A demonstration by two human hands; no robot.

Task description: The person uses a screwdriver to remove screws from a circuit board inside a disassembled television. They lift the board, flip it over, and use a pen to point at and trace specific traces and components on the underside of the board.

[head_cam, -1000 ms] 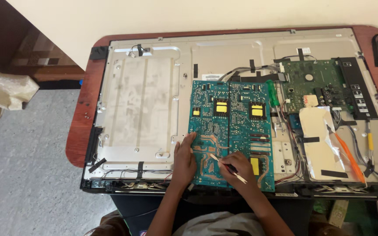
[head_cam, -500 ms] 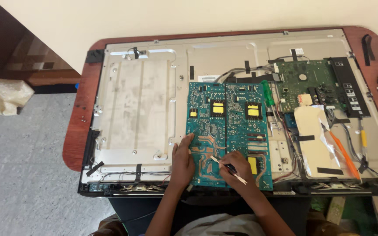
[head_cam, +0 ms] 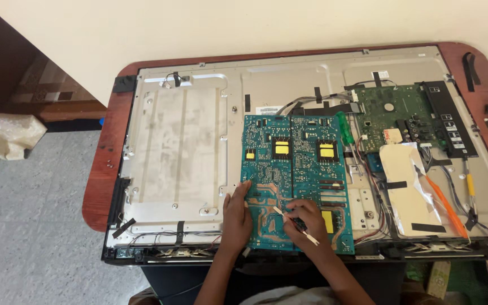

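The left hand (head_cam: pixel 236 217) covers the blue-green circuit board's (head_cam: pixel 295 169) lower left edge. The right hand (head_cam: pixel 306 221) hides the middle of the thin white stick (head_cam: pixel 310 239); its working tip is too small to make out. The tabletop's (head_cam: pixel 100 186) right end runs beyond the frame.

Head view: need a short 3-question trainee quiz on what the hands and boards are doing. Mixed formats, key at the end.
1. True or false: the left hand lies flat on the teal circuit board.
2. What does the right hand hold?
A. a thin white stick-like tool
B. a hammer
C. a roll of tape
3. Fill in: the smaller green circuit board sits to the ______ of the teal one in the picture.

Key:
1. True; its fingers rest on the board's lower left part.
2. A; its tip end points up-left over the board's copper traces.
3. Right, on the metal back panel of the opened flat screen.
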